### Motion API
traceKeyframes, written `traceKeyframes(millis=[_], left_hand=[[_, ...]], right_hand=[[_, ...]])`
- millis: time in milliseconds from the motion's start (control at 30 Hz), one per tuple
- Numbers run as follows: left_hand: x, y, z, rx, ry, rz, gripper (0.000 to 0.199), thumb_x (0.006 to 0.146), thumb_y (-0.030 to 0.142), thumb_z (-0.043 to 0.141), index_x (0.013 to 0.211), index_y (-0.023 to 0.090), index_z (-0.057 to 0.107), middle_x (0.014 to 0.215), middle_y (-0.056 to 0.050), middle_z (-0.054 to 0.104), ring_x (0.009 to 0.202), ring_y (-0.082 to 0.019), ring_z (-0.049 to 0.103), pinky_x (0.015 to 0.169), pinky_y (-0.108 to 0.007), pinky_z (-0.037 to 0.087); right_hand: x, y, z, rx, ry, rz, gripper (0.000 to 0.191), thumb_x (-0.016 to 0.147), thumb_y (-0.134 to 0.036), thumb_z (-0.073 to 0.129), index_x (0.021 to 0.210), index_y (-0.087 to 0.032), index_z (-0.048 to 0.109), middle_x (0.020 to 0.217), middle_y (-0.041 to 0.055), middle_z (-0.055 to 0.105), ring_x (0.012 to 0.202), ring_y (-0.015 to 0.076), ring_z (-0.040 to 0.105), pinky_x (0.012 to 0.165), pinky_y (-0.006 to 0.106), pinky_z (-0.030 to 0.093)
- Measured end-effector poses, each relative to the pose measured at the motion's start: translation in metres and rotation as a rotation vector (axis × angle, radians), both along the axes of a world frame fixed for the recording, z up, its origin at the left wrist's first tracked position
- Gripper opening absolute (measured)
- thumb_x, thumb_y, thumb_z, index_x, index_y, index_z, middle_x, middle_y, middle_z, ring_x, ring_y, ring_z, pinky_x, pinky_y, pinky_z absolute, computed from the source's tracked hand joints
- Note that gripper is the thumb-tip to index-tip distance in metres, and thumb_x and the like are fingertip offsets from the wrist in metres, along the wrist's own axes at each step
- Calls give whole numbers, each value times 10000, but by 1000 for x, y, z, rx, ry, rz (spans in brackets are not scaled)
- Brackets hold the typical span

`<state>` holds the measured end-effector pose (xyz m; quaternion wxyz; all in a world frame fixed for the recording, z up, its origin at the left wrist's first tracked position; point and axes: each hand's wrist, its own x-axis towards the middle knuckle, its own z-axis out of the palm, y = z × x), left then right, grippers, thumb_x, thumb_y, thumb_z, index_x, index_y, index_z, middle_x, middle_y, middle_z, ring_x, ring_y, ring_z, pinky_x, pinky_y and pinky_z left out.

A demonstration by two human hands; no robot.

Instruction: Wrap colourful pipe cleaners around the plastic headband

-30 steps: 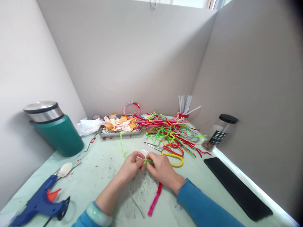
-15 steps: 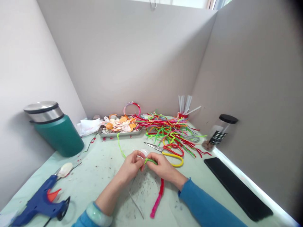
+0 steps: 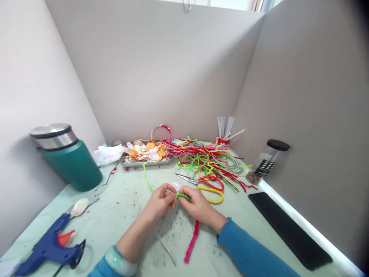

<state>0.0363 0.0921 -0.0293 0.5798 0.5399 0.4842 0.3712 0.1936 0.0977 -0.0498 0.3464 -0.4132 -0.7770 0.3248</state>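
Observation:
My left hand (image 3: 160,201) and my right hand (image 3: 193,202) meet over the middle of the table, both closed on a green pipe cleaner (image 3: 184,197). Its light green end (image 3: 147,179) runs from my left fingers up toward the tray. Below my right hand hangs a red and pink wrapped length (image 3: 191,244), which joins the piece behind the hand, out of sight. A thin grey strand (image 3: 165,248) trails below my left hand. Just beyond my fingertips is a whitish round object (image 3: 175,186), partly hidden.
Scissors (image 3: 209,184) lie beyond my right hand, before heaped pipe cleaners (image 3: 201,156). A metal tray (image 3: 147,164) holds discs. Left are a green bottle (image 3: 72,165) and blue glue gun (image 3: 53,246); right, a jar (image 3: 266,161) and black slab (image 3: 288,231). Walls surround the table.
The red and pink length has shifted slightly up. A little more of the green wrapping shows between my fingers. Both hands have hardly moved.

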Motion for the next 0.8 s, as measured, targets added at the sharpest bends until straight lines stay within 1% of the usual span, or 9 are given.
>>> traceKeyframes(millis=[100,300,433,600,733,800], left_hand=[[1,0,0,-6,0,3,247,663,369,540,794,188,434,431,92,474,272,-21,220,290,-150,160],[1,-1,2,19,4,-11,235,688,371,541,791,185,441,440,90,476,276,-18,234,306,-148,173],[1,-2,3,25,9,-20,222,699,360,539,791,184,441,442,92,475,283,-16,233,315,-145,171],[1,-3,3,6,-3,-31,225,699,365,544,783,186,438,429,92,471,289,-16,224,323,-144,167],[0,-2,1,-1,10,-39,238,689,378,548,775,185,439,426,88,479,283,-18,224,316,-146,154],[-1,-2,2,-3,18,-40,239,688,380,546,775,186,439,429,87,484,279,-18,225,312,-147,152]], right_hand=[[-1,1,-1,-53,32,-19,121,787,-173,474,708,-167,565,587,-46,497,542,84,418,512,197,301],[-1,5,-1,-357,182,20,78,759,-199,489,731,-164,554,545,-56,470,466,68,369,425,177,274],[-2,4,2,-454,242,39,47,741,-195,503,745,-168,540,493,-73,433,413,59,333,381,171,243],[-2,3,5,-489,313,42,44,720,-174,515,763,-166,520,480,-84,420,396,56,319,371,174,225],[-2,3,6,-456,337,54,67,731,-201,534,785,-163,526,494,-85,413,412,61,319,386,181,226],[-2,2,6,-405,337,45,63,728,-202,546,772,-158,534,524,-75,432,440,64,337,412,187,244]])
